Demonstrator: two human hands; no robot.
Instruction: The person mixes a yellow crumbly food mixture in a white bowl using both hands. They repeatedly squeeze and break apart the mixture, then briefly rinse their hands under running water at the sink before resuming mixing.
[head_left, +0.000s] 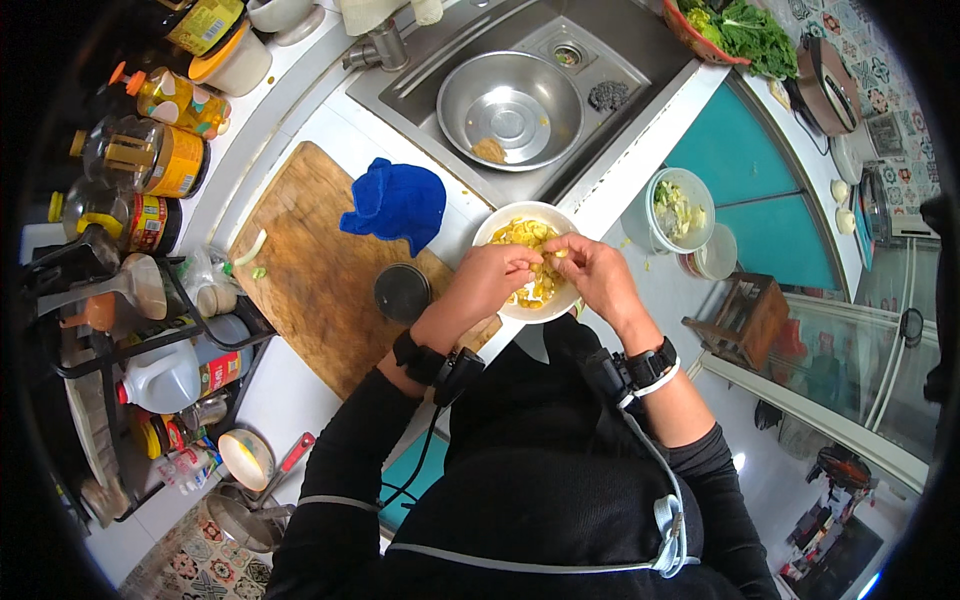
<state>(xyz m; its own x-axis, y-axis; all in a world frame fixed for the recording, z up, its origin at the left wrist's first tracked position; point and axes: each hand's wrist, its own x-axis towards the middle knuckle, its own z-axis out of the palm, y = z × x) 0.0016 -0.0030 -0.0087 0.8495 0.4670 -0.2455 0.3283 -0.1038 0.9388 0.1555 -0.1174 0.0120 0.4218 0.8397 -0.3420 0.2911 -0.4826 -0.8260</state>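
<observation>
A white bowl (489, 225) with many small yellow food pieces (529, 231) in it stands at the counter's edge before me. Over the bowl's left part, my left hand (504, 271) has its thumb and forefinger pinched together on a yellow piece. My right hand (596, 274) pinches a small yellow piece between thumb and fingertips over the right rim. The fingertips of both hands are close together, and the hands hide part of the bowl. A wooden cutting board (307, 262) lies to the left, bearing a round dark-topped container (402, 292) and part of a blue cloth (397, 199).
A steel basin (510, 112) sits in the sink (630, 64) beyond the bowl. At right, below counter height, is a plastic bucket (651, 214) of vegetable scraps. Bottles and a black rack (217, 337) line the left side. A red basket (694, 45) holds leafy greens.
</observation>
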